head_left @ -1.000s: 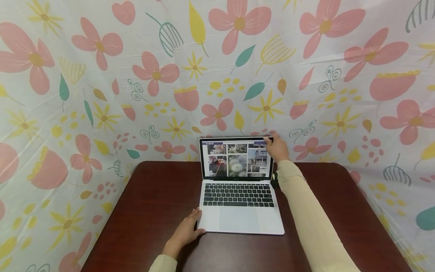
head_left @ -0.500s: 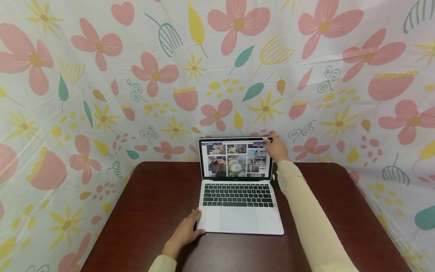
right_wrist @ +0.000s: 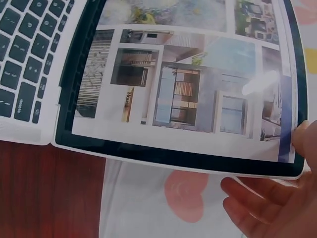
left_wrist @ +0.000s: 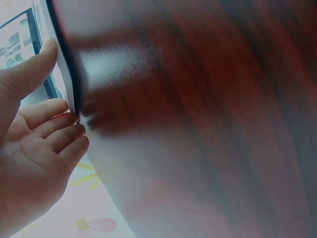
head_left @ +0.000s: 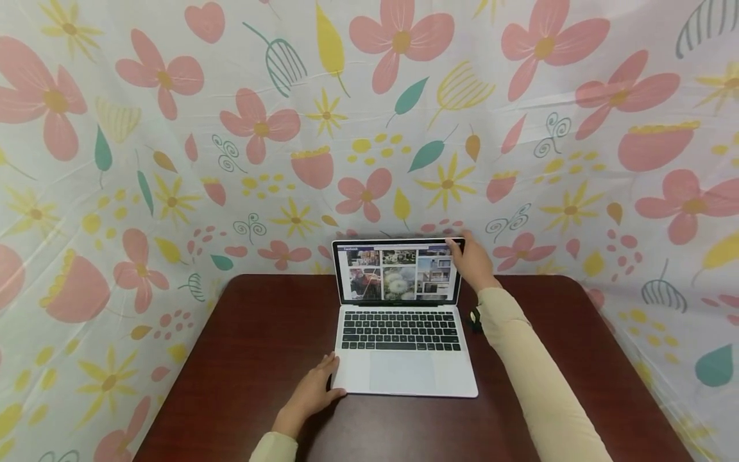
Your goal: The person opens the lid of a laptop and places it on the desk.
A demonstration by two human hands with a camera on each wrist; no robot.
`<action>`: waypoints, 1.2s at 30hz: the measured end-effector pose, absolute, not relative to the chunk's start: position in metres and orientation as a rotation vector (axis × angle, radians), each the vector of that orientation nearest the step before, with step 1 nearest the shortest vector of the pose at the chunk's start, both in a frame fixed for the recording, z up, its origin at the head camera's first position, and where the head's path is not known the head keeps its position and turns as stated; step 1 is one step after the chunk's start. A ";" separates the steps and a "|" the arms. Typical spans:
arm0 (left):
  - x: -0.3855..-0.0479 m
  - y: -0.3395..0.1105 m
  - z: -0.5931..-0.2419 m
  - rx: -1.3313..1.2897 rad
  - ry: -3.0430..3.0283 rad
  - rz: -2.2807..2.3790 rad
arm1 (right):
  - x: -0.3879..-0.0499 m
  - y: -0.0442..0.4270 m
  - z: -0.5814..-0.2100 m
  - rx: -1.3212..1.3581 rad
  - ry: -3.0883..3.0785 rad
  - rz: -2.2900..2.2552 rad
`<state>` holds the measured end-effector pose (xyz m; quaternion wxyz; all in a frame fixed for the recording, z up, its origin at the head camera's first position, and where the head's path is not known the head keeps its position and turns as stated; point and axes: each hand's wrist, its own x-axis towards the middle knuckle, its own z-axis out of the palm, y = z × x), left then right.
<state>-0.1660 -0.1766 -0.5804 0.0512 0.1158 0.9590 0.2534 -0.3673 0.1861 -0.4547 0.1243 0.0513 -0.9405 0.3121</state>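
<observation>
A silver laptop [head_left: 395, 371] lies unfolded on the table, its lit screen [head_left: 398, 273] showing a web page of photos. At its front left corner my left hand [head_left: 312, 388] holds on, thumb at the front edge and fingers along the left side. The left wrist view shows the thumb over the laptop's edge [left_wrist: 67, 82] and the fingers just past the corner. My right hand [head_left: 475, 260] pinches the screen's top right corner. In the right wrist view the thumb is on the front of the frame [right_wrist: 173, 156], with the fingers reaching behind.
The laptop stands on a dark red-brown wooden table [head_left: 260, 327] with rounded far corners. A white flowered cloth [head_left: 190, 147] hangs close behind the screen and down both sides. A small dark object [head_left: 475, 319] shows beside the right sleeve.
The screen has tipped slightly forward, its top edge now nearer me. My right hand has moved with it, and the forearm shifted a little right. My left hand keeps its place on the corner.
</observation>
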 end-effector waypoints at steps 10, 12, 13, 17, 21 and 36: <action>-0.171 -0.179 -0.583 0.364 2.924 0.752 | -0.339 0.195 -0.475 0.105 -2.781 0.902; -0.172 -0.179 -0.583 0.365 2.922 0.753 | -0.332 0.195 -0.479 0.092 -2.793 0.914; -0.172 -0.179 -0.583 0.364 2.919 0.754 | -0.328 0.196 -0.481 0.091 -2.797 0.915; -0.173 -0.179 -0.583 0.365 2.910 0.738 | -0.314 0.197 -0.489 0.098 -2.798 0.914; -0.172 -0.179 -0.584 0.384 2.914 0.732 | -0.301 0.197 -0.493 0.104 -2.792 0.915; -0.159 -0.185 -0.572 0.388 3.037 0.671 | -0.244 0.200 -0.481 0.157 -2.713 0.926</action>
